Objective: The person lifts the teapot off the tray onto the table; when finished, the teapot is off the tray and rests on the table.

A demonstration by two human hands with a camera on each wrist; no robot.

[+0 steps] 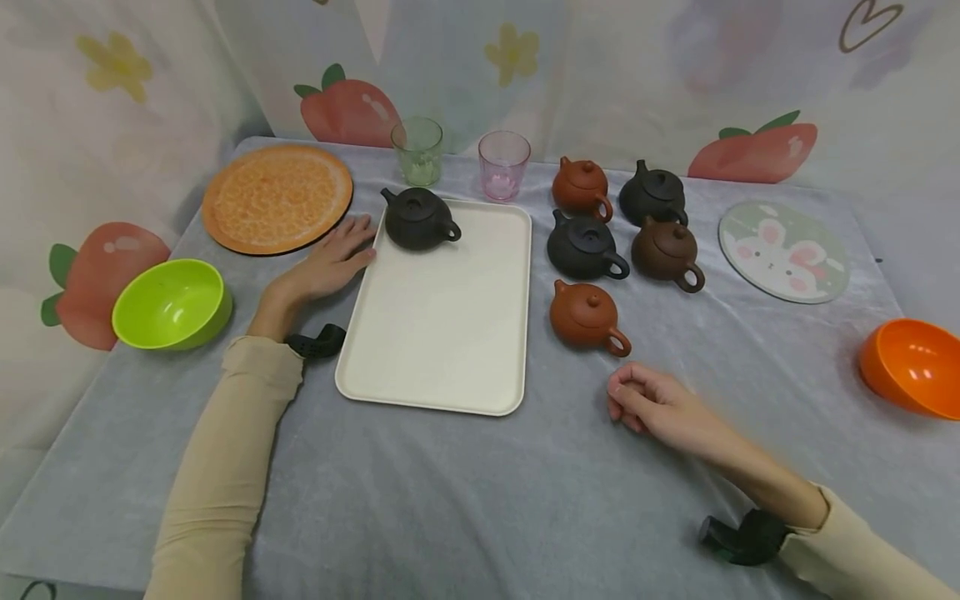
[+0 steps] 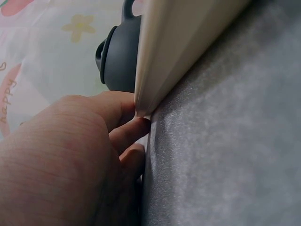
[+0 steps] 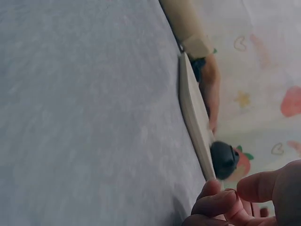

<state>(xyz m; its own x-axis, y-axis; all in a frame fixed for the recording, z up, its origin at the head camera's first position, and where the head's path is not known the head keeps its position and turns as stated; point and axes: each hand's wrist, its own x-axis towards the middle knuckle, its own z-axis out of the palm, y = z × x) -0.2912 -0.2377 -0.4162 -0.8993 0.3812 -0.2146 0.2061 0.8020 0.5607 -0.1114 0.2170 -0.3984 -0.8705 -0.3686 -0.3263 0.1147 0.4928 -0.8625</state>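
One dark teapot (image 1: 417,218) already sits on the cream tray (image 1: 442,333), at its far left corner; five more pots wait on the grey cloth to the right, so by my reckoning the work is barely begun.

At the far left stands a glossy lime-green bowl (image 1: 171,303), and behind it a flat round mat (image 1: 277,197) printed like an orange slice. The left hand (image 1: 327,265) lies flat on the table (image 1: 480,500), fingers straight and relaxed, its tips touching the tray's left edge just beside the dark teapot; its grip holds nothing. The tray is a matte rounded rectangle with a shallow raised rim. Behind it stand two ribbed tumblers, one green (image 1: 417,150), one pink (image 1: 504,164).

Right of the tray, the pots are squat, matte clay: a reddish one (image 1: 587,317) nearest, a black (image 1: 585,247) and a brown (image 1: 666,252) behind it, another red (image 1: 581,187) and a dark one (image 1: 654,195) farthest. The right hand (image 1: 651,403) rests near the closest red pot, apart from it, fingers loosely curled and empty. Further right lie a rabbit mat (image 1: 783,250) and an orange bowl (image 1: 911,367).
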